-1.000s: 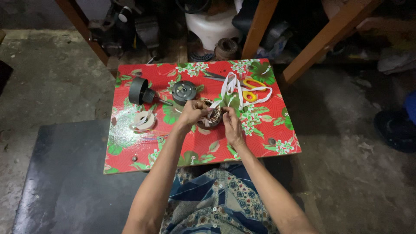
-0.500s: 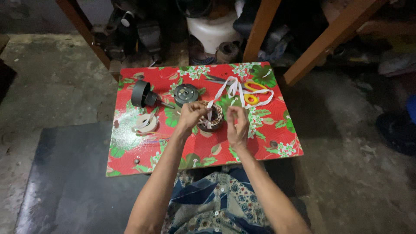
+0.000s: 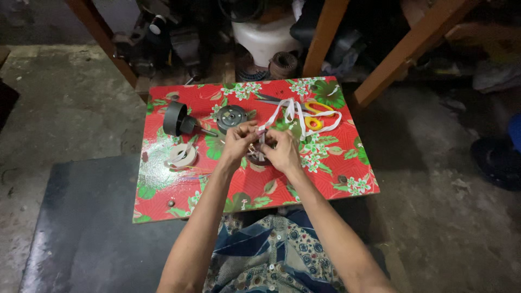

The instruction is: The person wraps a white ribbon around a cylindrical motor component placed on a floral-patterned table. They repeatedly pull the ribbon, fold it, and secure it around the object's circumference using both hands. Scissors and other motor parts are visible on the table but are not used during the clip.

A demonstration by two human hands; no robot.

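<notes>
Hands pinch white tape over stator

Both hands meet at the middle of the red floral table (image 3: 163, 195). The left hand (image 3: 239, 144) and right hand (image 3: 281, 153) each close their fingers on the white tape (image 3: 282, 111), which runs away from them toward the yellow scissors (image 3: 315, 116). The stator (image 3: 256, 158) lies under and between the hands, mostly hidden. A black rotor (image 3: 179, 119) sits left of them.

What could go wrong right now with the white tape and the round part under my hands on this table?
The white tape trails back over the yellow-handled scissors; a pull could drag them or snag. Both hands, left hand and right hand, cover the round part, so the tape may seat crookedly unseen. The black rotor with shaft lies loose on the red floral table and might roll if bumped.
</notes>
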